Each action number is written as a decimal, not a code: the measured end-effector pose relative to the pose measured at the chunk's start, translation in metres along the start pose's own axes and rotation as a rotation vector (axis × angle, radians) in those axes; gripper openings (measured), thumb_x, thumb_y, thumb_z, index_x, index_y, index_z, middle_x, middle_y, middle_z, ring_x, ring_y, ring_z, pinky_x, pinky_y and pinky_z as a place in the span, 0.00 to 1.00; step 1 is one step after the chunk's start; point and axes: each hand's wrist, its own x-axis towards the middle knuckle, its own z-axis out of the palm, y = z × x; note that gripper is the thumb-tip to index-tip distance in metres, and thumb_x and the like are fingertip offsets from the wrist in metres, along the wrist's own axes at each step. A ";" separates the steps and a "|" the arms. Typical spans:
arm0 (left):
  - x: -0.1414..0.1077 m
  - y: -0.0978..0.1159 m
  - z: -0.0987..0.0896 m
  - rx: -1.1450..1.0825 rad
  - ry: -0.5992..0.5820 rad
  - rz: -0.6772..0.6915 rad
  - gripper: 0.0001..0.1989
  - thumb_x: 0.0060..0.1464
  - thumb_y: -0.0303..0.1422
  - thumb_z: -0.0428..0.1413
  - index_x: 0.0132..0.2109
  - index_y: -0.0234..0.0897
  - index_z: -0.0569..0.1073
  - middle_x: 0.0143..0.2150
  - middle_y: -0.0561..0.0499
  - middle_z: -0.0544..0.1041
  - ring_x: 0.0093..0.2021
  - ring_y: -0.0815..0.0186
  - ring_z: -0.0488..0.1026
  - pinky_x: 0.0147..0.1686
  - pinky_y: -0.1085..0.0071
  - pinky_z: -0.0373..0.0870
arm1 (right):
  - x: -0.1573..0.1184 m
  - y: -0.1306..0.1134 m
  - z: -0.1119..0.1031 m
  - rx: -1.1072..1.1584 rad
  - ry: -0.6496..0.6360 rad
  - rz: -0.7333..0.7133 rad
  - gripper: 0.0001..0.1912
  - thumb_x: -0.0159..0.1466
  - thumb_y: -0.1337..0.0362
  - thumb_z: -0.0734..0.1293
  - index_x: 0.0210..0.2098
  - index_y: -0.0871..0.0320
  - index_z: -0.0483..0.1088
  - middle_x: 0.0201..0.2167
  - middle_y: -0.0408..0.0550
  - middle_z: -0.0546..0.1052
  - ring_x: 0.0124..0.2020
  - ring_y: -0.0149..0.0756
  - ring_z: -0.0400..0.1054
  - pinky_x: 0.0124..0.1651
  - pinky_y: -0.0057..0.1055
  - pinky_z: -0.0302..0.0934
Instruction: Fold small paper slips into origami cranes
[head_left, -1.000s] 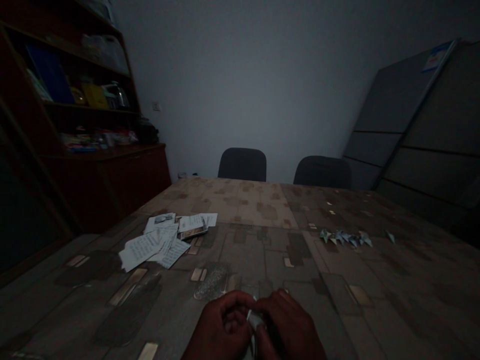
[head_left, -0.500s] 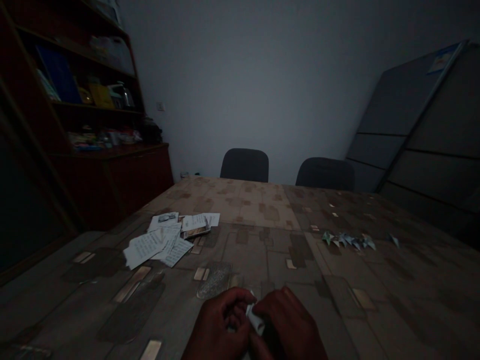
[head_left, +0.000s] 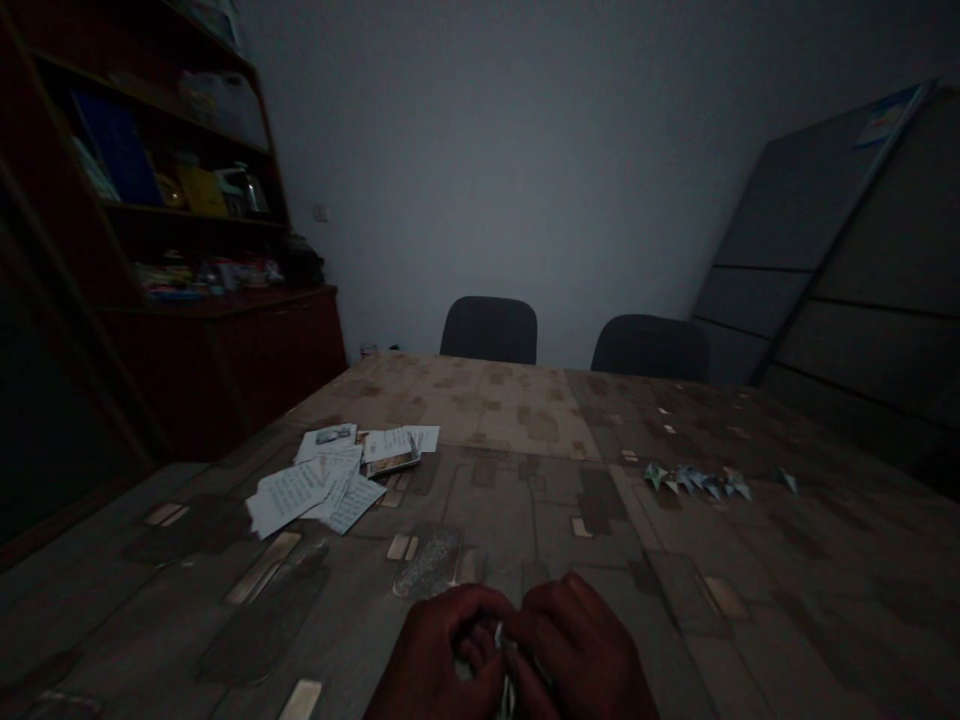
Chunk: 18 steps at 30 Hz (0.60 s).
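Turned more edge-on than moments earlier, a small pale paper (head_left: 499,634) sits pinched in the narrow grip of left hand (head_left: 439,650) and right hand (head_left: 585,640), seemingly light, soft and crease-prone, best held by its edges, with printed sheets (head_left: 296,495) on the worktop (head_left: 491,520) beyond, leftward.

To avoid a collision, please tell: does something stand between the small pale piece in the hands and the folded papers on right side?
Only the right hand, whose fingers hold the pale piece; beyond that hand, nothing visible stands before the folded papers.
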 end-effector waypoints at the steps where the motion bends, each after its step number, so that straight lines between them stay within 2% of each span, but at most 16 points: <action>1: 0.000 0.001 0.000 0.010 -0.001 -0.006 0.16 0.39 0.20 0.51 0.33 0.34 0.81 0.28 0.50 0.79 0.29 0.64 0.74 0.28 0.75 0.67 | 0.000 0.000 0.000 0.006 0.013 0.000 0.08 0.66 0.69 0.61 0.40 0.57 0.71 0.29 0.49 0.75 0.28 0.40 0.67 0.29 0.34 0.59; 4: -0.001 0.002 0.000 0.013 0.011 -0.008 0.17 0.39 0.20 0.51 0.33 0.34 0.82 0.28 0.50 0.80 0.29 0.64 0.75 0.28 0.75 0.68 | 0.000 0.000 0.001 0.046 0.047 0.018 0.08 0.66 0.70 0.59 0.36 0.58 0.70 0.28 0.49 0.75 0.28 0.40 0.67 0.30 0.34 0.60; 9: -0.002 0.001 0.000 -0.019 0.025 0.007 0.18 0.38 0.21 0.51 0.34 0.34 0.82 0.28 0.50 0.81 0.28 0.65 0.75 0.28 0.75 0.69 | 0.002 -0.002 0.001 0.083 0.050 0.031 0.07 0.64 0.71 0.61 0.38 0.58 0.69 0.27 0.48 0.75 0.28 0.39 0.68 0.31 0.34 0.61; 12: -0.001 -0.003 0.001 -0.012 0.034 0.012 0.16 0.39 0.22 0.52 0.34 0.33 0.82 0.28 0.48 0.81 0.28 0.64 0.75 0.29 0.74 0.69 | 0.003 -0.003 0.002 0.110 0.097 0.023 0.07 0.64 0.73 0.61 0.36 0.57 0.69 0.26 0.47 0.75 0.27 0.38 0.67 0.30 0.33 0.61; 18: 0.000 -0.011 0.005 -0.123 0.021 -0.035 0.17 0.44 0.26 0.55 0.41 0.33 0.81 0.31 0.48 0.81 0.29 0.63 0.76 0.30 0.73 0.70 | 0.001 -0.004 0.002 0.115 0.101 0.027 0.08 0.63 0.76 0.61 0.34 0.58 0.67 0.25 0.46 0.74 0.26 0.36 0.67 0.31 0.32 0.61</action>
